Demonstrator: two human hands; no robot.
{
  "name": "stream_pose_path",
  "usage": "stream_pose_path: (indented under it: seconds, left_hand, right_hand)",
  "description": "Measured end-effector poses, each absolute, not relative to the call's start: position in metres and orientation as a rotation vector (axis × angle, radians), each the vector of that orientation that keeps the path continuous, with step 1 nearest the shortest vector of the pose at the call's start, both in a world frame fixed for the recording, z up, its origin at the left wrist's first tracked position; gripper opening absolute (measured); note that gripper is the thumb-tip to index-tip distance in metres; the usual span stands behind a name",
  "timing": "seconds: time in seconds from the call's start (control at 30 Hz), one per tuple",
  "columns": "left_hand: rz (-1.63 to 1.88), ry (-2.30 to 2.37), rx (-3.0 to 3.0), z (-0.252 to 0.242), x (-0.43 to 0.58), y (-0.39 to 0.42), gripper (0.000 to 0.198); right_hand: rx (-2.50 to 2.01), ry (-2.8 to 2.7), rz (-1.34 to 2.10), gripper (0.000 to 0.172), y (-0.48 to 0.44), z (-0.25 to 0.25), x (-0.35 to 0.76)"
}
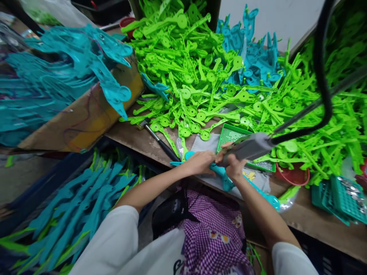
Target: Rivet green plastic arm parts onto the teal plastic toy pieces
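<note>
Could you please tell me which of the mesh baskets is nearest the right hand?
The bright green basket, partly hidden behind the gray tool; the teal baskets lie well off to the right.

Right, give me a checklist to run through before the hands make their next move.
1. Right hand around the grey tool: ok.
2. Left hand at the blue piece: ok, beside the tool's front end.
3. Tool tip placed properly: cannot tell, the hands hide it.
4. Black cable away from the hands: ok.
5. Hammer out of both hands: ok, lying on the bench.
6. Bench tidy: not ok, green pieces heaped across it.
</note>
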State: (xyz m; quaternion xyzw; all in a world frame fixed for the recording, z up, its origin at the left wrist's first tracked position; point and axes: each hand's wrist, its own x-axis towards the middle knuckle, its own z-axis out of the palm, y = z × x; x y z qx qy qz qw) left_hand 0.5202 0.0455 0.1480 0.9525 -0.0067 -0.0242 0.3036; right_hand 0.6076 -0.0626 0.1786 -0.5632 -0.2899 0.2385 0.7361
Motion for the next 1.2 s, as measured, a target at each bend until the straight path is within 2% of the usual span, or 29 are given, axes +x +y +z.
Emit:
stream_pose_path:
  seconds: [0.13,0.23,0.3,0.43,0.53,0.73,0.97,1.2]
  left_hand:
    - [0.285,0.006,2.36,0.167,0.501,0.058,0.038]
    - [0.473,0.57,2.317,0.181,0.464,0.078,0.027]
    - [0.287,0.837,2.395,0.183,0.44,0.092,0.029]
    - [-0.064,0.972,2.452,0.175,0.422,0.105,0.035]
    - [-0.113,0.957,2.409,0.17,0.432,0.109,0.036]
    - [-0.25,0.874,2.075,0.17,0.451,0.105,0.022]
    - [-0.294,0.973,1.34,0.165,0.474,0.105,0.031]
    - [-0.482,0.925,1.326,0.163,0.483,0.106,0.036]
  right_hand:
    - [-1.122,-0.611,0.266,0.047,-0.064,0.215,0.618]
    - [-1.117,-0.62,0.212,0.046,-0.063,0.216,0.624]
    - [-1.12,-0.602,0.243,0.046,-0.059,0.204,0.626]
    - [-1.122,-0.579,0.271,0.045,-0.045,0.178,0.624]
    - [-1.134,-0.585,0.295,0.043,-0.039,0.17,0.623]
    - [-1.101,-0.634,0.348,0.041,-0.048,0.171,0.631]
    - [-1.08,-0.632,0.49,0.042,-0.06,0.166,0.643]
    - [-1.067,-0.707,0.674,0.033,-0.063,0.153,0.639]
